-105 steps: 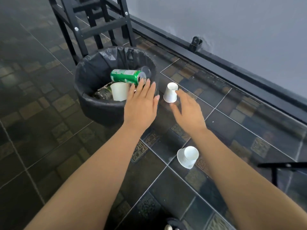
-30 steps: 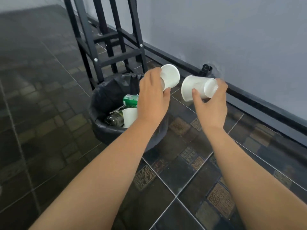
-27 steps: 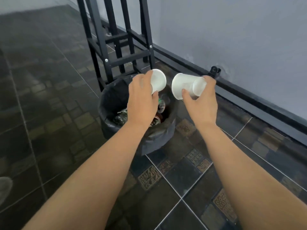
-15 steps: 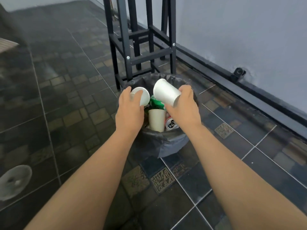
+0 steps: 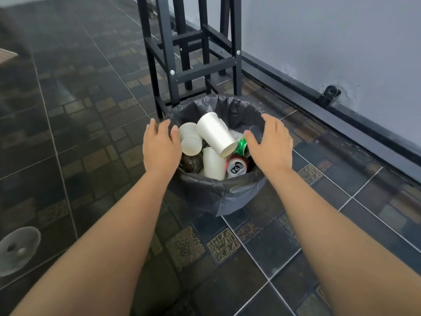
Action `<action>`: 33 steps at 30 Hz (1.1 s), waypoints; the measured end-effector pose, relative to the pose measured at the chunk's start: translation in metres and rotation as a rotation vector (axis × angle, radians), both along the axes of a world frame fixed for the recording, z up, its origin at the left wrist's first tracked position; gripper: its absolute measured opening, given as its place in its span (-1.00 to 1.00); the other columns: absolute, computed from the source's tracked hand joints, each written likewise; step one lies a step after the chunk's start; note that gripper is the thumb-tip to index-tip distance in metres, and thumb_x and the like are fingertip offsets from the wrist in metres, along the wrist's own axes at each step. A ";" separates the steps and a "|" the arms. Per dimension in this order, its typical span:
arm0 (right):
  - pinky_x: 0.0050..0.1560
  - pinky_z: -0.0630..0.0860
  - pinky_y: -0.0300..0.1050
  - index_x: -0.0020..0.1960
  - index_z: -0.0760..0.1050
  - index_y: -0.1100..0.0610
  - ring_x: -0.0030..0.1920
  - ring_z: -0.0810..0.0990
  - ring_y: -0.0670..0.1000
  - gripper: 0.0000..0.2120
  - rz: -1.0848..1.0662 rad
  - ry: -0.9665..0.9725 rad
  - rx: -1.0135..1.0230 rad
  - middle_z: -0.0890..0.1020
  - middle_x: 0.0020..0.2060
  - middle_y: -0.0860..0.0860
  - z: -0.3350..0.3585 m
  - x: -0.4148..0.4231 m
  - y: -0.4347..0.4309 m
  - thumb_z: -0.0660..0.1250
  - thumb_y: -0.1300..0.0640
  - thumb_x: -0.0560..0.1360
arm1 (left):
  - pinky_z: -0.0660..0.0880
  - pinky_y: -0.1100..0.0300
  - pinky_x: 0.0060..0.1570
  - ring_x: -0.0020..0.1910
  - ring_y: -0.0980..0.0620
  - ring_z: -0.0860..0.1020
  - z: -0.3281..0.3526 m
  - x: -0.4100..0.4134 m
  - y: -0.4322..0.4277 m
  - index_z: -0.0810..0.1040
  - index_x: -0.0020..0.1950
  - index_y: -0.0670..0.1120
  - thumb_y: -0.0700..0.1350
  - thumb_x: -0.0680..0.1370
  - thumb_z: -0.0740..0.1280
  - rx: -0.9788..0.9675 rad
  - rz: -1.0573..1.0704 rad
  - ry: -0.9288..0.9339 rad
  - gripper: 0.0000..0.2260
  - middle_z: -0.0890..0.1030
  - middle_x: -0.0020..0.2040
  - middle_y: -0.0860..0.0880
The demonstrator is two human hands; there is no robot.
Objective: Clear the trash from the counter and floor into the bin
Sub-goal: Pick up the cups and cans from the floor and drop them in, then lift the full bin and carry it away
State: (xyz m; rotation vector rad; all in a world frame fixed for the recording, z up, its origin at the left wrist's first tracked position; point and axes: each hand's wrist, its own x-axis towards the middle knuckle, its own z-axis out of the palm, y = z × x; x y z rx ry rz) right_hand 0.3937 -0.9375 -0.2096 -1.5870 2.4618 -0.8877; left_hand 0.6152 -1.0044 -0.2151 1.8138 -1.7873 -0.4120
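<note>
A round bin lined with a black bag (image 5: 211,195) stands on the dark tiled floor. Inside it lie three white paper cups: a large one (image 5: 216,133) tilted on top, a smaller one (image 5: 190,141) to its left and an upright one (image 5: 213,164) below. A red can (image 5: 237,166), a green can (image 5: 241,145) and a dark bottle (image 5: 190,161) lie among them. My left hand (image 5: 160,147) hovers over the bin's left rim, fingers spread, holding nothing. Over the right rim my right hand (image 5: 271,143) is likewise open and empty.
A black metal stool frame (image 5: 189,65) stands just behind the bin. A black baseboard (image 5: 341,110) with a door stop (image 5: 331,93) runs along the grey wall at the right. A pale round object (image 5: 17,249) lies on the floor at the lower left.
Both hands carried a white cup each from the floor to over the bin and let go; the two cups now lie inside and both hands are empty.
</note>
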 end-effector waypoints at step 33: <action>0.51 0.12 0.00 0.50 0.26 -0.21 0.52 0.18 -0.06 -0.48 -0.335 -0.928 -0.018 0.25 0.51 -0.17 0.119 -0.003 0.079 0.11 0.26 0.66 | 0.19 -0.09 0.45 0.47 0.06 0.27 0.123 -0.003 0.050 0.56 0.27 0.28 -0.23 0.68 0.11 0.547 0.012 0.933 -0.55 0.35 0.48 0.17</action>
